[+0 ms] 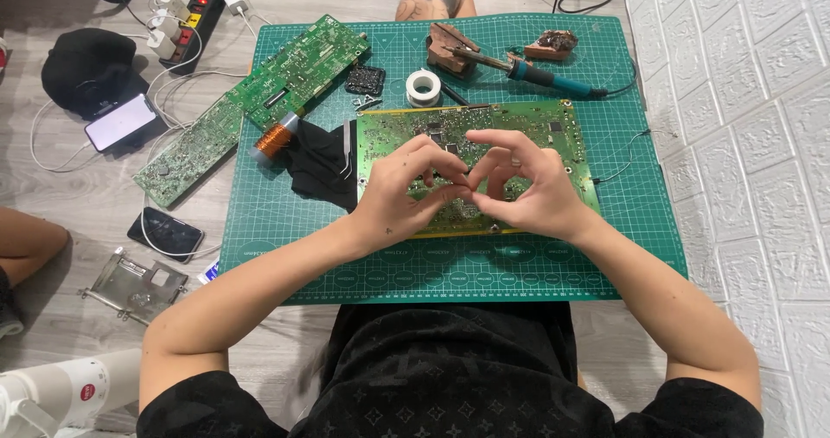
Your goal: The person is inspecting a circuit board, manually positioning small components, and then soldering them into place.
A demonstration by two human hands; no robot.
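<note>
Hands meet over the big green circuit board (484, 135) lying on the green cutting mat (277, 222), the left hand (398, 198) and right hand (529, 187) with fingertips pinched together, touching each other, on something too small to see, soldering iron (536, 73) resting behind.

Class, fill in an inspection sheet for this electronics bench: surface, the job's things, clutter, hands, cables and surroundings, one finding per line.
Surface: green cutting mat on a wooden floor.
Job's things: large green circuit board lying flat on the mat under both hands.
Clutter: soldering iron, solder roll, copper coil, black cloth, two more boards off the mat's left edge.
Hands: left hand and right hand meet fingertip to fingertip over the board; whether anything is pinched cannot be told.
Cables: white leads to a power strip; two phones nearby.
Surroundings: white brick-pattern wall on the right.
</note>
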